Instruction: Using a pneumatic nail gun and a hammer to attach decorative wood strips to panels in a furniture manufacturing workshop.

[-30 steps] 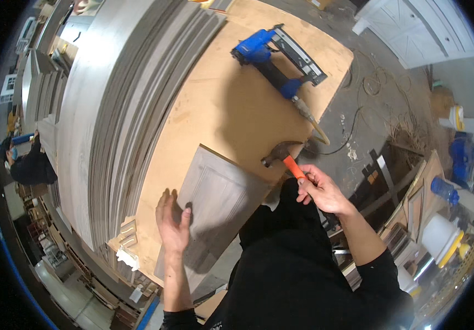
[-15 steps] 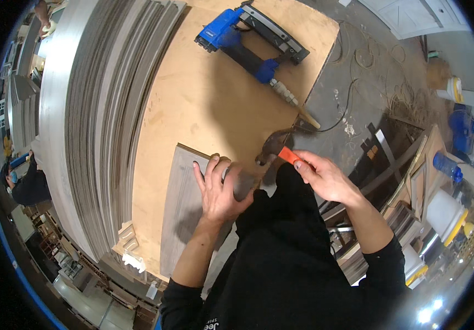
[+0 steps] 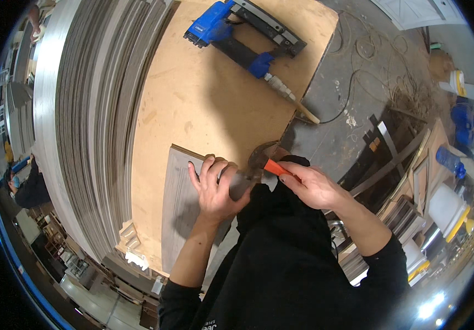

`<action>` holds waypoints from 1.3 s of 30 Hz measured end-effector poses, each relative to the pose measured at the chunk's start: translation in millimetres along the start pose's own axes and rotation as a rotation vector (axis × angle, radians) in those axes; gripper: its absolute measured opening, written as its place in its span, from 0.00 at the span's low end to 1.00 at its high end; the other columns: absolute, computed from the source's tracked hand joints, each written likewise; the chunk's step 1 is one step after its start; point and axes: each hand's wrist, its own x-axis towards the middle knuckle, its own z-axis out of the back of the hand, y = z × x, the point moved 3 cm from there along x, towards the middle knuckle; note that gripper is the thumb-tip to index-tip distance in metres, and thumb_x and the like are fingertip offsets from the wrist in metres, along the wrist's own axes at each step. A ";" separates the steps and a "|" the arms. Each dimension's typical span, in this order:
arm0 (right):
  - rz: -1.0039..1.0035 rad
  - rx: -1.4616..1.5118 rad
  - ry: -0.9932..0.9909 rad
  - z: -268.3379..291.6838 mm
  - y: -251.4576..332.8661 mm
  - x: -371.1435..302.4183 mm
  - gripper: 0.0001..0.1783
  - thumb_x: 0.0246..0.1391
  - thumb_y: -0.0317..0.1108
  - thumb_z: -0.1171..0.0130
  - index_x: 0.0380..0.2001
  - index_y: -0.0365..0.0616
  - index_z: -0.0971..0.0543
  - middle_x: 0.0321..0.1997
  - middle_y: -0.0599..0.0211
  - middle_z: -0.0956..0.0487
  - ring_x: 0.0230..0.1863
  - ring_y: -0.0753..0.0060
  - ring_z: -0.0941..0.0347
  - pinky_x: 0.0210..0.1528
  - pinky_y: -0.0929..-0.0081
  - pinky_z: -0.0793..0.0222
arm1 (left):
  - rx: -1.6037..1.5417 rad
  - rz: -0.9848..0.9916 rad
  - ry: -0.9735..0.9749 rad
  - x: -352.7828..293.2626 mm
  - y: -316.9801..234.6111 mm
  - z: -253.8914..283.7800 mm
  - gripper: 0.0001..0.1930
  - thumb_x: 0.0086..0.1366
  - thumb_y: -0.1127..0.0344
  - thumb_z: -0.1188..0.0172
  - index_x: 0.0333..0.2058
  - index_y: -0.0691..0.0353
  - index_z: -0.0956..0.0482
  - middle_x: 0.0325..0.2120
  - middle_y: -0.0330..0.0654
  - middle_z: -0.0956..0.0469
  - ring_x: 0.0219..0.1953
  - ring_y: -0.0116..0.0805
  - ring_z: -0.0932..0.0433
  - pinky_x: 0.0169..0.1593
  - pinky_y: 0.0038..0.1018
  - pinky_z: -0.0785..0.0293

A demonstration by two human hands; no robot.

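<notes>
A grey wooden panel (image 3: 179, 187) with a grooved surface lies at the near side of the tan worktable (image 3: 193, 110). My left hand (image 3: 215, 190) grips its far right corner, fingers spread over the far edge and thumb toward the right edge. In my right hand (image 3: 314, 187) is a claw hammer (image 3: 273, 167) with an orange handle, fingers wrapped round it. Its dark head sits beside the panel's right corner, close to my left fingertips. What lies directly under the head is hard to make out.
A blue nail gun (image 3: 237, 41) with an attached air hose lies on the far part of the table. Tall stacks of grey boards (image 3: 94, 110) line the left. Small wood offcuts (image 3: 129, 236) sit near the front left corner. Tangled hoses (image 3: 374, 60) cover floor at right.
The hammer and my right hand have moved left and slightly down, bringing the head closer to the panel's corner. My left hand stays on the panel.
</notes>
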 end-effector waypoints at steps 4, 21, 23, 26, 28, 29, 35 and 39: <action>-0.006 0.171 -0.081 1.0 -19.9 4.1 0.23 0.71 0.42 0.50 0.63 0.44 0.27 0.46 0.51 0.18 0.46 0.55 0.20 0.49 0.63 0.26 | -0.001 0.005 0.003 -0.1 -0.8 3.3 0.38 0.39 0.57 0.23 0.53 0.51 0.26 0.54 0.41 0.32 0.67 0.52 0.39 0.72 0.67 0.65; 0.029 0.300 -0.280 -23.5 -36.6 -6.4 0.22 0.70 0.43 0.47 0.60 0.41 0.25 0.44 0.49 0.17 0.42 0.49 0.19 0.47 0.62 0.26 | 0.047 0.030 -0.006 3.8 -14.4 5.6 0.33 0.43 0.59 0.24 0.50 0.52 0.26 0.52 0.42 0.32 0.65 0.50 0.37 0.72 0.64 0.61; -0.009 0.333 -0.284 -28.7 -42.5 -13.3 0.22 0.70 0.43 0.47 0.60 0.41 0.25 0.43 0.51 0.17 0.39 0.54 0.20 0.46 0.65 0.27 | 0.070 0.076 -0.058 1.8 -15.8 4.8 0.30 0.45 0.58 0.25 0.48 0.52 0.25 0.50 0.42 0.31 0.64 0.47 0.35 0.72 0.63 0.60; 0.109 0.268 -0.408 -39.1 -54.3 -24.3 0.22 0.70 0.42 0.47 0.60 0.42 0.25 0.36 0.56 0.19 0.35 0.61 0.22 0.43 0.67 0.27 | 0.087 0.073 -0.041 3.5 -21.2 6.6 0.29 0.46 0.58 0.26 0.48 0.53 0.24 0.50 0.42 0.31 0.62 0.45 0.33 0.72 0.63 0.57; 0.033 0.313 -0.394 -49.3 -59.0 -34.2 0.21 0.70 0.41 0.47 0.60 0.43 0.25 0.29 0.63 0.23 0.32 0.71 0.26 0.39 0.70 0.29 | 0.089 0.051 -0.057 2.6 -22.1 6.6 0.28 0.47 0.59 0.26 0.48 0.52 0.24 0.49 0.42 0.30 0.62 0.44 0.33 0.71 0.64 0.56; 0.040 0.317 -0.410 -56.0 -62.3 -37.8 0.21 0.70 0.41 0.47 0.60 0.43 0.25 0.29 0.63 0.23 0.32 0.71 0.26 0.39 0.70 0.29 | 0.089 0.045 -0.065 0.1 -22.3 5.9 0.27 0.48 0.59 0.26 0.48 0.52 0.24 0.49 0.42 0.30 0.62 0.44 0.33 0.70 0.65 0.55; 0.052 0.499 -0.498 -110.5 -78.4 -69.6 0.19 0.71 0.40 0.48 0.58 0.42 0.24 0.25 0.71 0.28 0.28 0.79 0.33 0.33 0.73 0.34 | 0.048 0.070 -0.196 -46.9 -34.1 6.5 0.32 0.57 0.65 0.31 0.61 0.60 0.28 0.59 0.51 0.31 0.64 0.56 0.36 0.70 0.57 0.46; 0.043 0.771 -0.569 -150.1 -87.7 -98.9 0.19 0.73 0.37 0.49 0.61 0.43 0.26 0.27 0.75 0.29 0.27 0.82 0.36 0.29 0.78 0.37 | 0.092 0.073 -0.097 -116.7 -29.7 6.2 0.33 0.61 0.67 0.36 0.65 0.66 0.32 0.62 0.56 0.35 0.63 0.60 0.36 0.65 0.52 0.41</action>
